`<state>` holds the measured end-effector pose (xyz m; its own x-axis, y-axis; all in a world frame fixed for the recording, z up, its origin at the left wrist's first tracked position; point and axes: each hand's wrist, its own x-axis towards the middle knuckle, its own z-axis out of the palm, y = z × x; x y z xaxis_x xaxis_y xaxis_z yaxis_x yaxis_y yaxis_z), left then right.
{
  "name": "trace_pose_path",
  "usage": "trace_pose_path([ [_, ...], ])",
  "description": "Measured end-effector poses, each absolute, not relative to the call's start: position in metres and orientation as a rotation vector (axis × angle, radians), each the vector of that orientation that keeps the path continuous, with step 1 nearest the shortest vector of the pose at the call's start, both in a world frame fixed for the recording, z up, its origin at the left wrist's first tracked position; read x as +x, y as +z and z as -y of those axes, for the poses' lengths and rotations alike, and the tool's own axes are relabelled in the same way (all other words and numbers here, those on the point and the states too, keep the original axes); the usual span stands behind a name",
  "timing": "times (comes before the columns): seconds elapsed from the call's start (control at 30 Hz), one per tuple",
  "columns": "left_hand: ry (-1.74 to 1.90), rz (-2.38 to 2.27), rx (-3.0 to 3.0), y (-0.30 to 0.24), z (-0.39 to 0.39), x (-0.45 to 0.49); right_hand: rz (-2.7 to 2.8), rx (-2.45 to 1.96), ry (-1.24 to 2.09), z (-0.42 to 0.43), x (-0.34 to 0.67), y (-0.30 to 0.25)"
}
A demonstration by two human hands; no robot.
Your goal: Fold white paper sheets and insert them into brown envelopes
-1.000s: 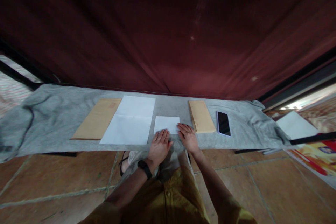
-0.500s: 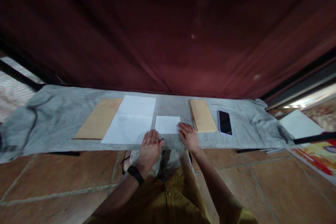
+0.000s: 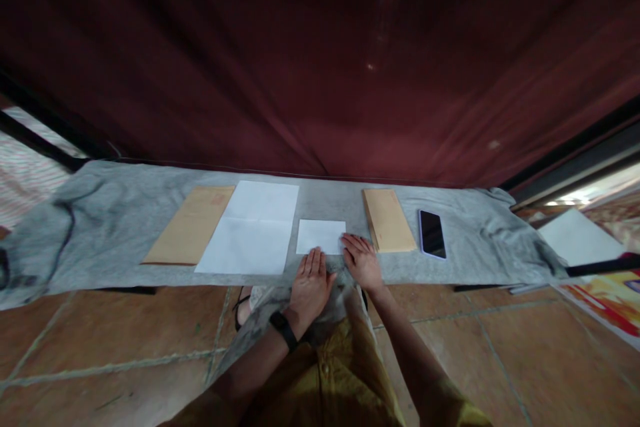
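A small folded white paper (image 3: 320,236) lies on a grey cloth (image 3: 110,227) spread over a low bench. My left hand (image 3: 311,282) rests flat with fingers stretched out, its fingertips at the paper's near edge. My right hand (image 3: 362,259) lies flat too, fingers touching the paper's near right corner. Neither hand holds anything. A black band is on my left wrist. To the left lies a larger white sheet (image 3: 253,228), partly over a brown envelope (image 3: 191,224). On the right sit a second brown envelope (image 3: 388,220) and a black phone (image 3: 433,233).
A dark red curtain (image 3: 320,60) hangs behind the bench. The floor (image 3: 100,340) is brown tile. White paper (image 3: 580,237) and a colourful printed sheet (image 3: 607,300) lie at the far right. My sandalled foot (image 3: 245,307) shows below the bench edge.
My left hand slid left along the cloth's near edge, then came back right to the small paper's near edge. My right hand stayed put at the paper's corner.
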<state>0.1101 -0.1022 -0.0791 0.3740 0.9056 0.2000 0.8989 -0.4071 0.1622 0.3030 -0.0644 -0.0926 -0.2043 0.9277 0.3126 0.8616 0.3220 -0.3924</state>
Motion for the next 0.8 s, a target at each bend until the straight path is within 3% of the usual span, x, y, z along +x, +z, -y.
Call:
trace_pose_path([
  [0.3,0.374,-1.811,2.552,-0.071,0.098,0.082,2.097,-1.566,0.167,0.064,0.302,-0.095],
  [0.8,0.377,-1.456,2.603,-0.071,0.034,0.119,2.095,-1.548,0.139,0.063,0.302,-0.096],
])
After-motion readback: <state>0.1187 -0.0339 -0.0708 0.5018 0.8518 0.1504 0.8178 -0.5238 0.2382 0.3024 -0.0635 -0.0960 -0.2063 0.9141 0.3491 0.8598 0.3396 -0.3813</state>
